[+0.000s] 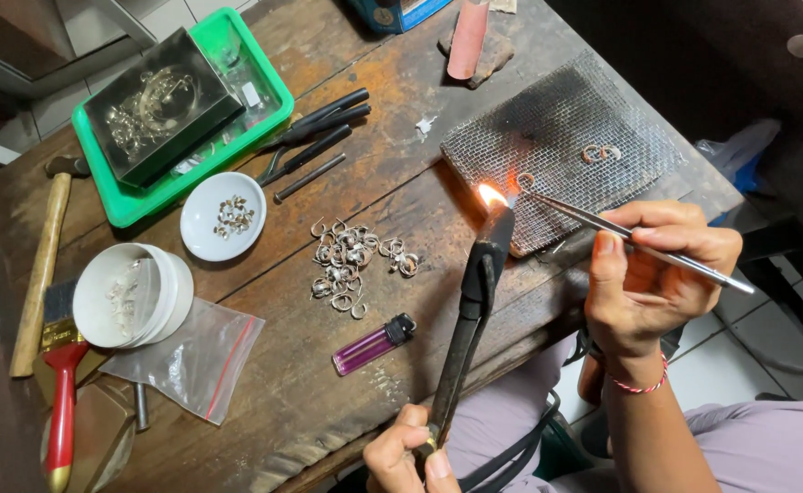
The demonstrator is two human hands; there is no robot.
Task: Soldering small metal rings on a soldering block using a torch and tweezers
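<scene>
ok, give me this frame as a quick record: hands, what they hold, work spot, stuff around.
left hand: grips the handle of a black torch, flame lit at its tip
right hand: holds metal tweezers, tips at the flame
work spot: small ring on a wire mesh pad
on the mesh: two more rings, apart from the flame
table: pile of silver rings, purple lighter, white dish, green tray, hammer

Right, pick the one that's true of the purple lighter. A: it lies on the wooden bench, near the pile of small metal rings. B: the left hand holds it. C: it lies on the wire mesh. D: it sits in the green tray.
A: the purple lighter lies on the bare wooden bench, just below the pile of small metal rings, clear of both hands.
</scene>
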